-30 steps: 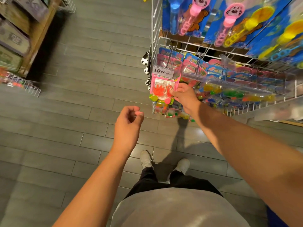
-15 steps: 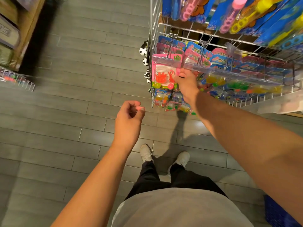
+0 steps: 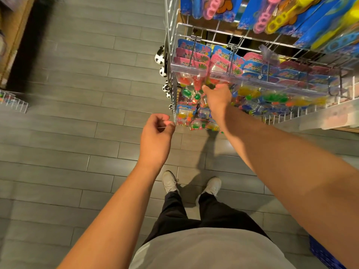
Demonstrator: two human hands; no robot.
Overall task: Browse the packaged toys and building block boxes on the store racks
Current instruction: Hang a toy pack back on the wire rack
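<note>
Reaching into the wire rack (image 3: 175,55) at upper centre of the frame, the right hand (image 3: 217,98) sits among the hanging toy packs (image 3: 191,65); its fingers are hidden behind the hand, so whether they grasp a pack cannot be told. Packs hang in rows on hooks behind a clear plastic strip (image 3: 242,78), right of centre. Header cards are pink and blue; their print is blurred and cannot be read. A price tag on the strip shows partial digits, illegible.

The left hand (image 3: 156,138) hangs at centre frame, just left of the lower packs (image 3: 184,117), fingers loosely curled, holding nothing.

Larger blue cards with pink and yellow wands (image 3: 272,18) fill the upper right. Black-and-white plush items (image 3: 161,57) hang on the rack's left side. A second wire basket (image 3: 13,101) sits at the left edge, below a wooden shelf (image 3: 11,41). Grey floor tiles (image 3: 77,133) cover the lower left; white shoes (image 3: 170,181) stand at lower centre.
</note>
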